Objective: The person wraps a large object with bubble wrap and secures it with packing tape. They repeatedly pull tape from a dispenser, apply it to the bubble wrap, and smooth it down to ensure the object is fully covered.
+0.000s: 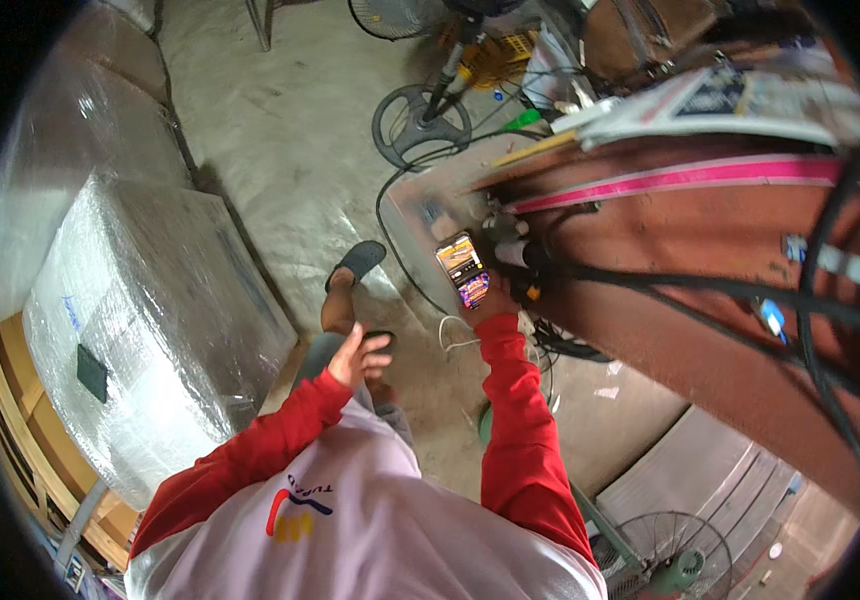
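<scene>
A lit smartphone (pixel 461 262) with a colourful screen is over the near-left corner of a reddish-brown machine table. My right hand (pixel 491 304) grips its lower end, the fingers partly hidden behind it. In front of my body, my left hand (pixel 357 358) is in the air with its fingers apart, and nothing is in it. Both forearms are in red sleeves.
Large film-wrapped blocks (pixel 150 320) stand to the left. The machine table (pixel 630 250) on the right carries thick black cables (pixel 710 284) and a pink strip (pixel 670 180). A standing fan's round base (pixel 420 125) is ahead; another fan (pixel 685 560) is at lower right.
</scene>
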`<state>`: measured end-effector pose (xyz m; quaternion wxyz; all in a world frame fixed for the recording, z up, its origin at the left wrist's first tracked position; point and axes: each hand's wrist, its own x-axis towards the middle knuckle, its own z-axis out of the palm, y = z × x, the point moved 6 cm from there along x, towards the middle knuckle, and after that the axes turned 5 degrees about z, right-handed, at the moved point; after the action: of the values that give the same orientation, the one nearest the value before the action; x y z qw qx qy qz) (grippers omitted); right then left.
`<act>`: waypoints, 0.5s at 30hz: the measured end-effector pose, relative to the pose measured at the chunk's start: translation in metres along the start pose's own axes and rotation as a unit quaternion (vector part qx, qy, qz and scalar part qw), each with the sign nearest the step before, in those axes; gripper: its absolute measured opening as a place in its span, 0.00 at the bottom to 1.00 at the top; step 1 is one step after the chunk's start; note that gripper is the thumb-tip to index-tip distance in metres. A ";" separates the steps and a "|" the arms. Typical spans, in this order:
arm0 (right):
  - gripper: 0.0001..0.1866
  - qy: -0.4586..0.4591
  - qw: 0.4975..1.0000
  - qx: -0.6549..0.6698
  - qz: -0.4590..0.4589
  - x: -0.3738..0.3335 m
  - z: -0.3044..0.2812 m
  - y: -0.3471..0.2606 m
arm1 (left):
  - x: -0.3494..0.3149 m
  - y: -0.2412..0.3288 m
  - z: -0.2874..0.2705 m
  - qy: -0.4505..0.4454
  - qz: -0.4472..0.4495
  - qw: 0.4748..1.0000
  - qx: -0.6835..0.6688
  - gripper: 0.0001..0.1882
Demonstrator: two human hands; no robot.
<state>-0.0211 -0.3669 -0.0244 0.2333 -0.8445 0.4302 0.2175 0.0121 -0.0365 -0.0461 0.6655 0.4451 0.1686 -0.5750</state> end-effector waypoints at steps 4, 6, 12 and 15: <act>0.55 0.049 0.999 0.003 -0.015 0.065 0.053 0.014 | -0.019 -0.045 -0.086 0.122 -0.028 0.983 0.138 0.45; 0.56 0.037 0.998 -0.052 -0.007 0.086 0.077 0.040 | -0.028 -0.080 -0.094 0.122 0.015 0.958 0.259 0.46; 0.59 -0.005 0.997 -0.070 0.006 0.113 0.098 0.047 | -0.055 -0.050 -0.041 -0.112 -0.106 0.772 0.617 0.43; 0.56 -0.002 0.993 -0.120 0.020 0.096 0.093 0.034 | -0.058 -0.018 -0.015 -0.229 -0.201 0.623 0.720 0.41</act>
<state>-0.0136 -0.3905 -0.1604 0.1269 -0.8569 0.4178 0.2741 -0.0168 0.0117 -0.0192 0.0175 0.5909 -0.3724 -0.7154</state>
